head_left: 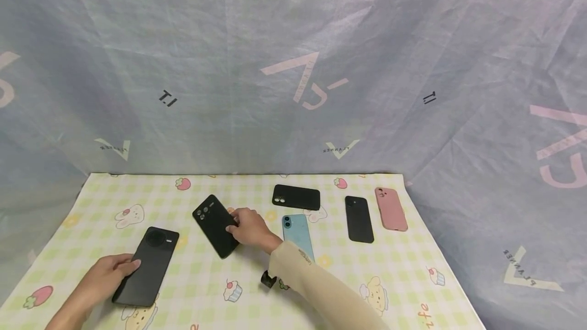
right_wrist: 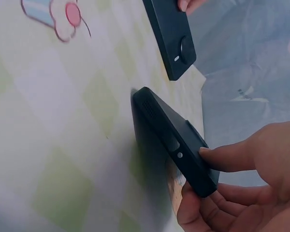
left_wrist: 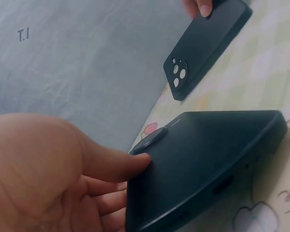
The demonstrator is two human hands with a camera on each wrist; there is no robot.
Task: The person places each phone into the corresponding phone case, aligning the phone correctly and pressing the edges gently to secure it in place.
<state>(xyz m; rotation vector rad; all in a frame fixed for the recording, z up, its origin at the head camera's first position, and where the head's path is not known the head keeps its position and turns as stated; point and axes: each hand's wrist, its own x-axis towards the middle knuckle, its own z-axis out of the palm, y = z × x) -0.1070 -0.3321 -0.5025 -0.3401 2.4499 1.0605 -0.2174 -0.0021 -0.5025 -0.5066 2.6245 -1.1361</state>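
On the left, my left hand (head_left: 107,276) grips the long edge of a dark phone (head_left: 148,271) with a round camera ring, thumb on its back. In the left wrist view that phone (left_wrist: 208,159) is tilted, its port edge facing the camera. To the right of it, my right hand (head_left: 251,229) pinches a black phone case (head_left: 216,229) by its side, thumb on the back. Pale camera cutouts pierce the case (left_wrist: 203,48) in the left wrist view. From the right wrist, the case (right_wrist: 171,137) appears tilted above the cloth, with openings along its end.
Behind my right hand lies a black case (head_left: 295,197). A light blue phone (head_left: 298,236) is partly covered by my right sleeve. Farther right are a black phone or case (head_left: 359,219) and a pink case (head_left: 391,209). A grey curtain (head_left: 220,80) borders the checkered tablecloth (head_left: 197,294).
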